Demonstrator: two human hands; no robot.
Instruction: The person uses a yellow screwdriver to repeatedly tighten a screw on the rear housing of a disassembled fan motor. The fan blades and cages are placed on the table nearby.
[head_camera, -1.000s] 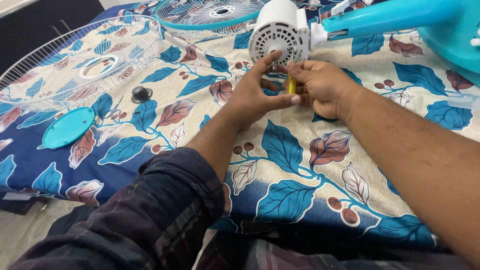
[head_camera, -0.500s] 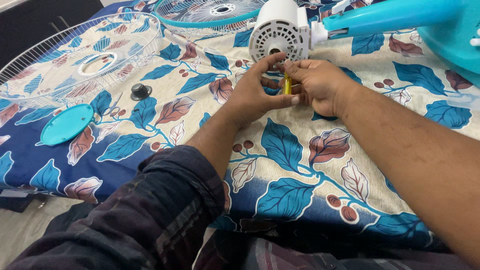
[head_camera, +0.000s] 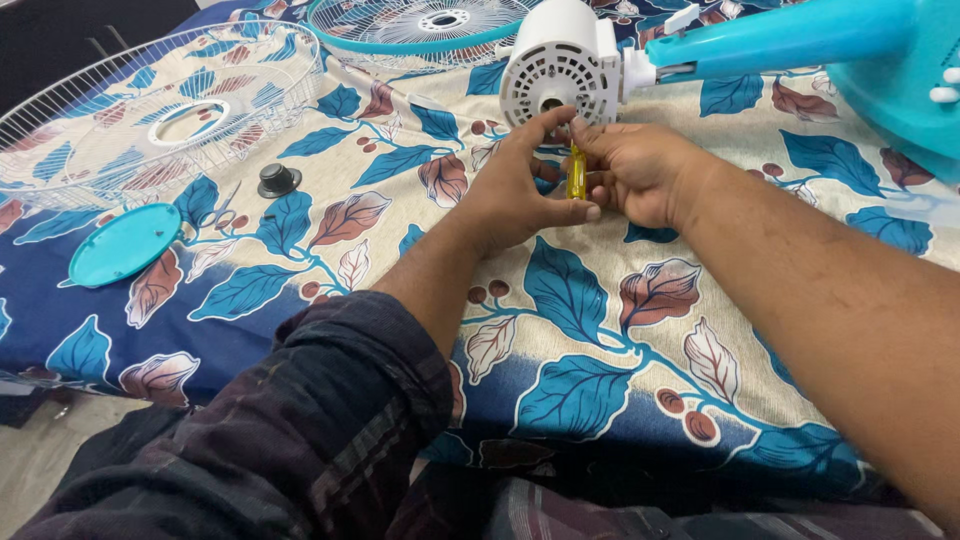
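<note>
A white fan motor housing (head_camera: 560, 65) lies on its side on a leaf-patterned cloth (head_camera: 620, 330), joined to a turquoise fan stand (head_camera: 800, 35). My right hand (head_camera: 640, 175) grips a small yellow-handled screwdriver (head_camera: 576, 175) just below the housing's front. My left hand (head_camera: 525, 185) is beside it, with fingertips on the screwdriver's top and thumb against its lower end. The tool's tip is hidden by my fingers.
A white wire fan guard (head_camera: 150, 110) lies at the far left, a second guard with a turquoise rim (head_camera: 420, 25) at the back. A black knob (head_camera: 278, 180), small scissors (head_camera: 222, 210) and a turquoise round cap (head_camera: 125, 243) rest on the cloth at left.
Both hands have stayed together at the motor housing. The left fingers have shifted slightly on the screwdriver; the view has tilted a little.
</note>
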